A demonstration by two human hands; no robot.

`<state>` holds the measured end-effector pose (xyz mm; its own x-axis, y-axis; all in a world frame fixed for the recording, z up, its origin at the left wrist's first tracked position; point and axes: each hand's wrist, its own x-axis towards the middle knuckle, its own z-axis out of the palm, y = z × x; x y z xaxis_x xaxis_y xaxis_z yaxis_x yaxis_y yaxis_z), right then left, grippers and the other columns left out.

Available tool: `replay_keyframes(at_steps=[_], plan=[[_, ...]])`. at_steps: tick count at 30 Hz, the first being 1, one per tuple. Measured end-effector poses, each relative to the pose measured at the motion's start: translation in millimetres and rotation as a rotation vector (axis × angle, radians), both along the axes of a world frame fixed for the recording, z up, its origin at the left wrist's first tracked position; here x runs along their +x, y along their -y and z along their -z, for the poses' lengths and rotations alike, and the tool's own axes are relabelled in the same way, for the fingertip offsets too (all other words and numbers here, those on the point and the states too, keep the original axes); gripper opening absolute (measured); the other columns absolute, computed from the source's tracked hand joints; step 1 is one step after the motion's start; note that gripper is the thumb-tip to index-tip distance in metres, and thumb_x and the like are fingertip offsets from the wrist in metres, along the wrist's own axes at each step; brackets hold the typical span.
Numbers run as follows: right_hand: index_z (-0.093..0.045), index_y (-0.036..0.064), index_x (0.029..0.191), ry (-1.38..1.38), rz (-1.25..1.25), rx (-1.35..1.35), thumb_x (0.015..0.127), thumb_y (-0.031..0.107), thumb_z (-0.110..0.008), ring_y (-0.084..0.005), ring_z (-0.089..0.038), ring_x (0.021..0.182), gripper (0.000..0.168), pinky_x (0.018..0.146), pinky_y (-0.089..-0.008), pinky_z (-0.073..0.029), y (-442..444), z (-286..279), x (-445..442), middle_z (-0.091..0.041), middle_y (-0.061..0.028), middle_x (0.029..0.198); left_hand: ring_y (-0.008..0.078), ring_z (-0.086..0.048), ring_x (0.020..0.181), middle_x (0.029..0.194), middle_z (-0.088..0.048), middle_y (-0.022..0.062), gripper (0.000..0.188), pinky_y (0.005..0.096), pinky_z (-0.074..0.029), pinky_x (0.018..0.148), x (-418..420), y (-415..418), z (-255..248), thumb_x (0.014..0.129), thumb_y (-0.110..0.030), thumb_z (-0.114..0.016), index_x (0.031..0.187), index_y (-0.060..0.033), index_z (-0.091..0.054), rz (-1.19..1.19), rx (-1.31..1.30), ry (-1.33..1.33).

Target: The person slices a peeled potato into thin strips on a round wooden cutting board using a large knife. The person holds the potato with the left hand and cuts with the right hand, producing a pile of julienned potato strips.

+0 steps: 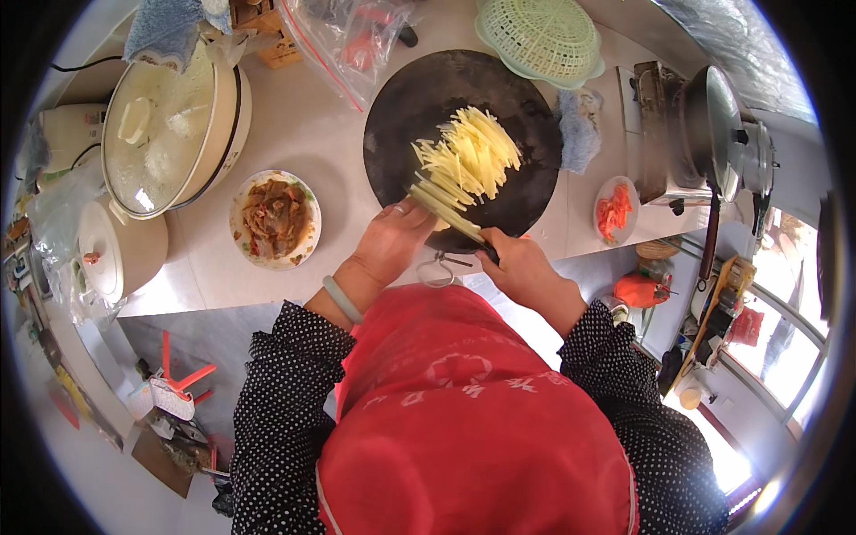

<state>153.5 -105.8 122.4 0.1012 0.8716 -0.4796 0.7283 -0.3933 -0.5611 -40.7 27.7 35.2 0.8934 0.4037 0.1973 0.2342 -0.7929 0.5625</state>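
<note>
My right hand [525, 271] grips the dark handle of a kitchen knife [449, 212] near the front of a round, dark cutting board [396, 127]. The blade points up and left, with pale yellow strips along it. Just left of the blade, my left hand [399, 231] has its curled fingers on a pale yellow piece, probably potato [441, 226], mostly hidden by hand and knife. A loose pile of cut potato strips [478, 150] covers the middle of the board, beyond the blade.
A plate of cooked food [274, 219] stands to the left, near a glass-lidded electric pan [160, 134] and a lidded pot [114, 247]. Right of the board are a blue cloth [579, 130], a dish of orange-red slices [614, 209] and a wok [712, 127]. A green basket [542, 37] sits behind.
</note>
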Motion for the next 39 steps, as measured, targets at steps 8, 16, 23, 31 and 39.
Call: replay_keyframes(at_steps=[8,16,23,31,39], plan=[[-0.055,0.001,0.118,0.031,0.01,0.145,0.094,0.02,-0.063,-0.043,-0.066,0.082,0.032,0.073,-0.0482,-0.053,-2.4,40.2,-11.9,-0.068,-0.0235,0.091,0.0271,-0.061,0.115,0.121,-0.065,0.0063,0.034,0.0361,-0.052,0.096,-0.8,0.5,1.0,0.08,-0.009,-0.059,0.112,-0.0075,-0.069,0.016,-0.005,-0.024],[-0.055,-0.001,0.111,-0.037,0.023,0.079,0.093,0.018,-0.062,-0.0441,-0.065,0.08,0.026,0.07,-0.0501,-0.051,-6.1,6.4,-0.7,-0.067,-0.0232,0.084,0.0245,-0.061,0.112,0.113,-0.063,0.0067,0.035,0.037,-0.052,0.092,-1.6,2.1,5.8,0.078,-0.007,-0.058,0.112,-0.0042,-0.065,-0.011,0.032,0.075],[-0.055,0.0,0.12,0.061,-0.018,-0.108,0.094,0.02,-0.064,-0.0433,-0.065,0.081,0.034,0.073,-0.0492,-0.051,-10.1,9.4,-4.7,-0.068,-0.0232,0.086,0.0262,-0.06,0.116,0.124,-0.063,0.0059,0.037,0.037,-0.051,0.098,-3.1,2.9,6.6,0.08,-0.009,-0.059,0.116,-0.0069,-0.068,0.017,-0.001,0.013],[-0.058,0.0,0.114,-0.071,0.1,0.163,0.092,0.02,-0.065,-0.0427,-0.066,0.08,0.031,0.073,-0.0488,-0.052,-7.7,33.3,-5.9,-0.068,-0.0232,0.085,0.0257,-0.062,0.109,0.111,-0.063,0.0072,0.035,0.0371,-0.052,0.092,-2.3,2.4,6.4,0.078,-0.007,-0.058,0.112,-0.0034,-0.065,-0.003,0.018,0.072],[-0.057,-0.003,0.108,-0.025,0.019,-0.003,0.092,0.018,-0.063,-0.0438,-0.065,0.081,0.027,0.072,-0.0502,-0.051,-4.3,0.6,-1.1,-0.067,-0.0247,0.083,0.0252,-0.062,0.11,0.11,-0.063,0.0069,0.036,0.036,-0.053,0.091,-3.6,2.1,7.6,0.078,-0.008,-0.058,0.113,-0.0033,-0.065,-0.007,0.042,0.088]])
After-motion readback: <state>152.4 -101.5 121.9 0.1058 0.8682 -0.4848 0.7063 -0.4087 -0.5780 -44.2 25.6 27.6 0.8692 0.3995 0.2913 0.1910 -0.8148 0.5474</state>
